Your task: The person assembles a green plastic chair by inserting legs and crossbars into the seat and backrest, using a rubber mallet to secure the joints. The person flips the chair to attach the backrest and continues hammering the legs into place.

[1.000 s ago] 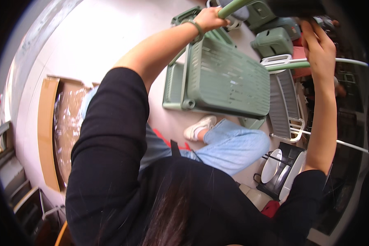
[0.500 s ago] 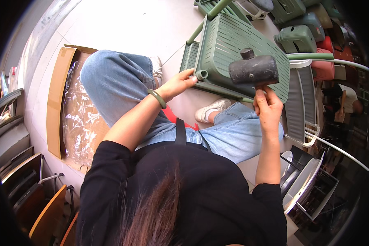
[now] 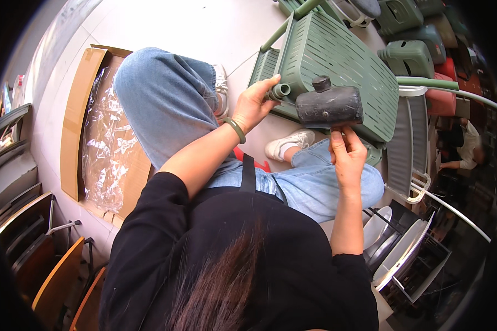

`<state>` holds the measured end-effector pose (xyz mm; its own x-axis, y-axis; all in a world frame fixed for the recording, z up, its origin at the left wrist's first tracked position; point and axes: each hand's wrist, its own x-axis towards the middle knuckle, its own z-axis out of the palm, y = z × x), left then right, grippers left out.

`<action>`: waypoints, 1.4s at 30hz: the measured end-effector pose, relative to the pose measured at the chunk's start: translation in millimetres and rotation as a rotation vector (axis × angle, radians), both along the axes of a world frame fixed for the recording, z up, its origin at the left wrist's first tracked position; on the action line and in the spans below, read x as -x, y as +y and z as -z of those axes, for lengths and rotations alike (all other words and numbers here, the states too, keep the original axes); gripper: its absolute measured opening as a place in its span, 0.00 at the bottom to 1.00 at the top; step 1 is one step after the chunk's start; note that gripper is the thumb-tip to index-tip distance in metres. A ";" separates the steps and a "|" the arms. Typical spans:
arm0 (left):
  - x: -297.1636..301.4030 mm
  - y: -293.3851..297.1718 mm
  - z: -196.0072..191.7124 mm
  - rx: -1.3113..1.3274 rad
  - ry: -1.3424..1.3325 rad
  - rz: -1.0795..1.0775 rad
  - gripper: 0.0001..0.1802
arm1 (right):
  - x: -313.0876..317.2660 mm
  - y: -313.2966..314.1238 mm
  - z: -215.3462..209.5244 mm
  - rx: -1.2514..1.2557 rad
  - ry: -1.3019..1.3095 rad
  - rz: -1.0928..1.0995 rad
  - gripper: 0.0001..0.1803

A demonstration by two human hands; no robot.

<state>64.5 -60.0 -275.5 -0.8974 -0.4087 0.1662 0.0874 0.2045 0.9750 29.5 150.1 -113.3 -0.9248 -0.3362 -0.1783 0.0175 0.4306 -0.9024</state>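
We've got the left hand (image 3: pixel 253 107) with thumb and fingers closed about the ribbed, open-ended socket (image 3: pixel 282 90) at the near corner of the green slatted shelf (image 3: pixel 345 66); can't tell if it's fixed there. Right hand (image 3: pixel 349 160) pinches the black mallet (image 3: pixel 330 107) right below its head, fingertips together; handle is hidden. Mallet sits in front of the shelf, just right of the socket, apart from it. Step looks like readying a tap at that corner, our judgement. To do it well, we'd slide the right grip down the handle, close the whole hand, and keep the flat face square to the socket's rim. Left fingers should brace the corner from behind, clear of the rim. We'd go with short, light taps, since thin slats may flex, and mind the knee (image 3: pixel 359 182) below.
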 end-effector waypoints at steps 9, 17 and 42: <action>5.6 -3.5 6.1 0.118 0.029 -0.045 0.30 | 72.9 -31.9 -12.0 -0.079 -0.061 0.062 0.17; 5.8 0.0 0.1 0.086 0.048 -0.079 0.30 | 105.7 -36.4 10.9 -0.406 0.398 -0.072 0.17; 1.4 2.9 -11.5 -0.081 -0.149 -0.072 0.19 | 17.7 -86.8 67.7 -0.066 0.254 -0.177 0.20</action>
<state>63.2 -57.1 -264.0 -0.8777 -0.4792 -0.0031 -0.0717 0.1249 0.9896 11.9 63.3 -181.0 -0.8705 -0.4915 0.0240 -0.2855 0.4648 -0.8382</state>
